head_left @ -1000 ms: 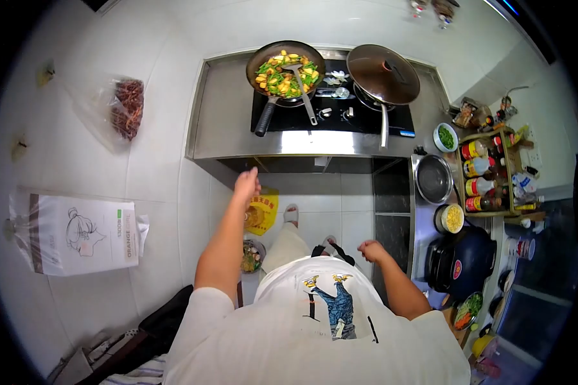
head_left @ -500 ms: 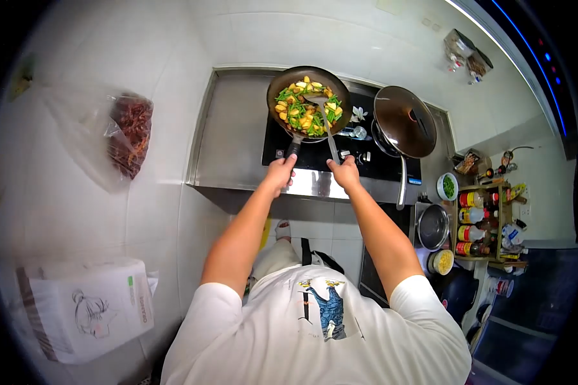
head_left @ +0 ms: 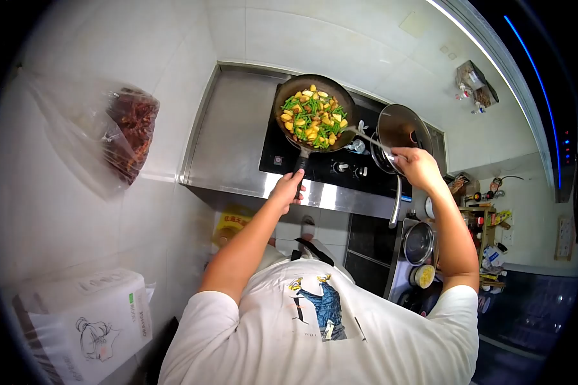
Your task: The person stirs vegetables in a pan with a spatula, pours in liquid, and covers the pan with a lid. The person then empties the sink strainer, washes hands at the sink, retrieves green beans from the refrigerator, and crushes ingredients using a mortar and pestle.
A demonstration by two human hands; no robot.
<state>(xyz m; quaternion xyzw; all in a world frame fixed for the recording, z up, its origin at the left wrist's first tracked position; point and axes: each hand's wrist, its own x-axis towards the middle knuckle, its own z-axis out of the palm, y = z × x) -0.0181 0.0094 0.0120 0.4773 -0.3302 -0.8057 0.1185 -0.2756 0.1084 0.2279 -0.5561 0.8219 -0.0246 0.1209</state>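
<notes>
My left hand (head_left: 289, 190) is wrapped round the black handle of a dark wok (head_left: 278, 102) on the stove. Chopped green vegetables and yellow chunks (head_left: 313, 115) fill the wok's bottom. My right hand (head_left: 417, 168) grips a metal spatula (head_left: 367, 137), out to the right of the wok. The spatula's far end reaches the wok's right rim; its blade is hard to make out. Behind that hand sits a second pan with a brown-tinted lid (head_left: 395, 123), its long handle (head_left: 396, 204) pointing toward me.
The black cooktop (head_left: 282, 160) has two knobs at its front. A metal bowl (head_left: 418, 244) and a bowl of yellow pieces (head_left: 422, 276) stand at the right, near a rack (head_left: 488, 224) of bottles. A bag of dried red food (head_left: 131, 135) hangs on the left wall.
My right hand has swung right and lifted the spatula from over the food to the wok's right edge. My left hand still holds the wok's handle. The food lies more evenly spread.
</notes>
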